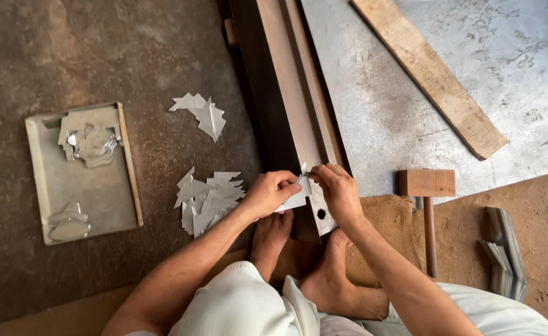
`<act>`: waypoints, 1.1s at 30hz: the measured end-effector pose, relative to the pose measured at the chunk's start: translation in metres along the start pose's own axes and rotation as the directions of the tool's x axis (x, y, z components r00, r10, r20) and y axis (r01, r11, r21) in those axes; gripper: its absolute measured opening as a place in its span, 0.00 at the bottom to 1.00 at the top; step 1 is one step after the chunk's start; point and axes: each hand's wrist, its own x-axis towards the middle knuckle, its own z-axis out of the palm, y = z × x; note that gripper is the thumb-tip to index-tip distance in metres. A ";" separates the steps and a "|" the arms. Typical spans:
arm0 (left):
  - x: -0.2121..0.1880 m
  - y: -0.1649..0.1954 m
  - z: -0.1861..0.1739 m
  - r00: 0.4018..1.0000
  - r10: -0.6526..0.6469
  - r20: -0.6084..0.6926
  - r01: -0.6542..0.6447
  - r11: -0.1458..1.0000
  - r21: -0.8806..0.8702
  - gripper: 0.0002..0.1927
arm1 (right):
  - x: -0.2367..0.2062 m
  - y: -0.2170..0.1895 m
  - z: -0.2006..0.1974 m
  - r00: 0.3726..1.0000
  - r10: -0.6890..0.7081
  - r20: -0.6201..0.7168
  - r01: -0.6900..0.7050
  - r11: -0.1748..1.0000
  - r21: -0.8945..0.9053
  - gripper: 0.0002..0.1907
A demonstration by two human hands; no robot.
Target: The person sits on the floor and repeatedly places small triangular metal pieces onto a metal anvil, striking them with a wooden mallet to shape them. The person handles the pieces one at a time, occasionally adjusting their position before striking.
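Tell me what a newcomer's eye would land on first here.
At centre, the left hand and right hand pinch a small metal piece against a long steel bar. Left of them lie cut scraps on the floor, farther left a tray. A wooden mallet lies to the right.

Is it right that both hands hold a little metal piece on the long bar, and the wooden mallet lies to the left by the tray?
Not quite. The head view shows the wooden mallet lying to the right, beside the burlap, not by the tray. Both hands, left hand and right hand, do hold the metal piece on the bar.
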 end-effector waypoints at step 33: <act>-0.063 -0.089 -0.134 0.869 0.051 -0.493 -0.286 0.864 -0.415 0.14 | -0.051 -0.002 0.001 0.960 0.240 -0.144 -0.188 0.933 0.306 0.08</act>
